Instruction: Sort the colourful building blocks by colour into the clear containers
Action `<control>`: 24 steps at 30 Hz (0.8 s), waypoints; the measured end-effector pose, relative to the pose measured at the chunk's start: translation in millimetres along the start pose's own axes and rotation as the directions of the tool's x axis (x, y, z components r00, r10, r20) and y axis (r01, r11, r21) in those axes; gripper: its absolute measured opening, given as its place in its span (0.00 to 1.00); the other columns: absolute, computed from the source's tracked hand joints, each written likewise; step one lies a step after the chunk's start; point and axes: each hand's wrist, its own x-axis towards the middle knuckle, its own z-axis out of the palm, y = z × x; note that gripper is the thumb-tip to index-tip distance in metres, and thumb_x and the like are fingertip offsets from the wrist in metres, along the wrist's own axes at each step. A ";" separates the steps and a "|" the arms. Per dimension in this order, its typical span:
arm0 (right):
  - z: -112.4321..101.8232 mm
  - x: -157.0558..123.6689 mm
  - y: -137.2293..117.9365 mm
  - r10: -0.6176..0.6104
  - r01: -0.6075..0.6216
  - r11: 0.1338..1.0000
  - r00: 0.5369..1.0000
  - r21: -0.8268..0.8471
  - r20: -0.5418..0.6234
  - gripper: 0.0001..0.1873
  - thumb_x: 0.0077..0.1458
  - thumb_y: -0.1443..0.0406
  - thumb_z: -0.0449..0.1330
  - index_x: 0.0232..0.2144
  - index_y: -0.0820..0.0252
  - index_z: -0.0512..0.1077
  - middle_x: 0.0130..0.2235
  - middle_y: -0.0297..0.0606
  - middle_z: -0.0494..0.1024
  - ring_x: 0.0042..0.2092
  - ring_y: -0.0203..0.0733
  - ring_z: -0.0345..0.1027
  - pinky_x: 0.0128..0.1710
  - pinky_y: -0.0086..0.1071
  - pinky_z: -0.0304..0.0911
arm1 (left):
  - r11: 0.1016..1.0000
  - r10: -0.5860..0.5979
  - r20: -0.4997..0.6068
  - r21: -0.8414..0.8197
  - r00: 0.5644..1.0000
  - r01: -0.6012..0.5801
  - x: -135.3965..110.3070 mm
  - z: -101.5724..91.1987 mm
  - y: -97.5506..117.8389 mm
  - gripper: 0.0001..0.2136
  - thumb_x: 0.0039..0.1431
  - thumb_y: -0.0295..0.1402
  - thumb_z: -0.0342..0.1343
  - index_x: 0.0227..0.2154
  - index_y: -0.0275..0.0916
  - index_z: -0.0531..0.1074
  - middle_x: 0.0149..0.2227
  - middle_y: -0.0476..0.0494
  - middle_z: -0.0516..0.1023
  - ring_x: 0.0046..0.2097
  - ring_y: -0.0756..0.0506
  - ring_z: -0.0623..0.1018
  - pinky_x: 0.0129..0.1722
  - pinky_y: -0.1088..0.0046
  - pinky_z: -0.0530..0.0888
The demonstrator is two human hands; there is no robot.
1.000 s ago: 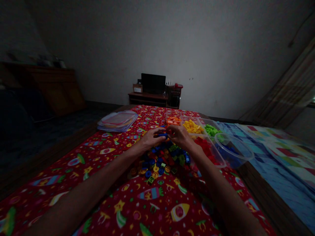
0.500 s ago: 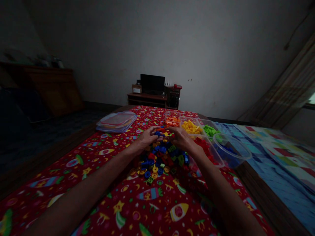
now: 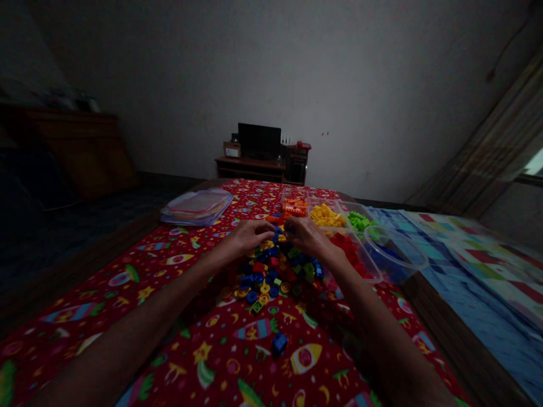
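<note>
- The left hand (image 3: 246,236) hovers over the far part of a mixed pile of toy blocks (image 3: 269,277), its fingers pointing to the right, the thumb parted from the forefinger.
- Across a small gap, the right hand (image 3: 309,236) has its fingers bent inward above the same pile; from here I cannot tell whether they pinch a block.
- The pile lies on a red patterned cloth (image 3: 165,333), with blue, red, yellow and green blocks jumbled together and small wheels (image 3: 251,297) along the near edge.
- One blue block (image 3: 279,343) sits by itself on the cloth, nearer the person.
- Beyond and beside the right hand stand clear boxes of orange blocks (image 3: 296,208), yellow blocks (image 3: 326,216), green blocks (image 3: 359,221) and red blocks (image 3: 348,250).
- A round tub (image 3: 409,272) holding blue pieces stands beside the red ones.
- A stack of lids (image 3: 197,207) lies on the far left of the cloth.
</note>
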 end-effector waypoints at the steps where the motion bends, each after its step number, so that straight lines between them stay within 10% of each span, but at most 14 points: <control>1: -3.7 -0.5 2.0 0.027 -0.027 0.999 1.000 -0.030 0.002 0.09 0.55 0.68 0.55 0.37 0.63 0.73 0.33 0.41 0.76 0.32 0.36 0.65 0.29 0.27 0.51 | 0.992 0.038 0.012 0.123 0.999 -0.039 0.0 -2.7 -3.3 0.13 0.51 0.40 0.56 0.34 0.36 0.77 0.32 0.45 0.79 0.35 0.45 0.77 0.36 0.71 0.73; 6: -13.0 -3.4 7.7 0.068 -0.053 0.987 0.994 -0.153 0.090 0.11 0.57 0.66 0.53 0.38 0.61 0.74 0.33 0.41 0.76 0.34 0.38 0.67 0.30 0.28 0.53 | 0.859 0.185 0.186 0.447 0.965 -0.250 -9.2 1.7 -8.3 0.12 0.49 0.40 0.60 0.35 0.40 0.77 0.37 0.45 0.78 0.40 0.44 0.76 0.42 0.71 0.71; 13: 4.2 -10.7 1.6 0.158 -0.099 0.944 0.973 -0.316 0.166 0.17 0.57 0.58 0.57 0.44 0.63 0.72 0.43 0.47 0.76 0.44 0.45 0.69 0.39 0.31 0.58 | 0.800 0.330 0.064 0.511 0.942 -0.314 -6.5 20.7 -14.4 0.08 0.54 0.35 0.57 0.33 0.37 0.75 0.40 0.40 0.75 0.45 0.42 0.73 0.47 0.65 0.70; 24: 2.2 2.1 12.1 0.032 -0.045 0.969 0.998 0.243 0.059 0.16 0.49 0.68 0.60 0.43 0.60 0.71 0.36 0.35 0.76 0.36 0.36 0.68 0.35 0.28 0.60 | 0.980 0.094 -0.125 0.188 0.988 -0.070 -6.3 12.7 8.2 0.10 0.50 0.37 0.56 0.33 0.40 0.77 0.37 0.45 0.80 0.40 0.42 0.77 0.42 0.69 0.71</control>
